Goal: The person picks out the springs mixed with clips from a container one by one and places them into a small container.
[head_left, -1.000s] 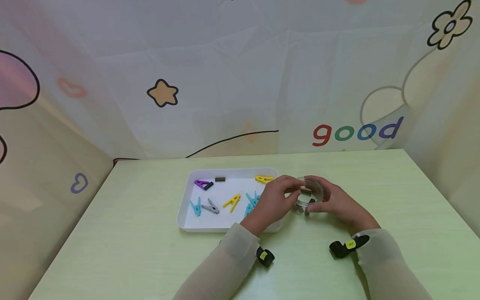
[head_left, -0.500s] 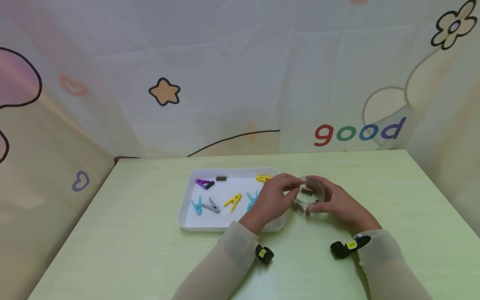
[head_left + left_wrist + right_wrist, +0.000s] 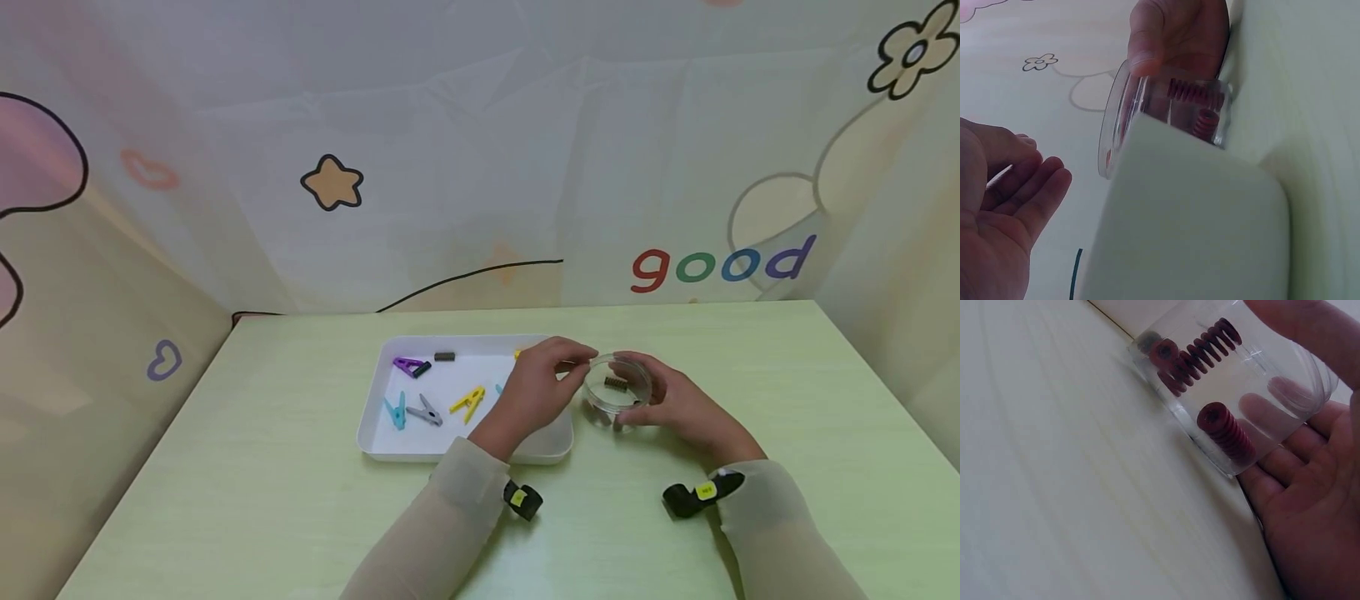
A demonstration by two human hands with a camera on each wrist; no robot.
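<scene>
My right hand (image 3: pixel 678 408) grips a clear round jar (image 3: pixel 1216 381), thumb on one side and fingers round the other. The jar stands on the table to the right of the white tray (image 3: pixel 405 457). Several coil springs (image 3: pixel 1225 431) lie inside it, dark red in the right wrist view; one spring (image 3: pixel 616 384) shows through the jar's mouth in the head view. My left hand (image 3: pixel 534 390) hovers over the tray's right end, fingertips close to the jar's left rim. In the left wrist view nothing shows between the loosely bent fingers (image 3: pixel 1041 200) of that hand.
In the tray lie a purple clip (image 3: pixel 407 365), a dark spring (image 3: pixel 444 357), a short black cylinder (image 3: pixel 422 369), a grey clip (image 3: pixel 425 411), a blue clip (image 3: pixel 396 411) and a yellow clip (image 3: pixel 468 403). The left forearm hides part of the tray. A printed cloth (image 3: pixel 465 167) hangs behind the table.
My left hand has drawn back leftward from over the jar's mouth, leaving the opening in plain view. The right hand keeps its hold on the jar in the same place.
</scene>
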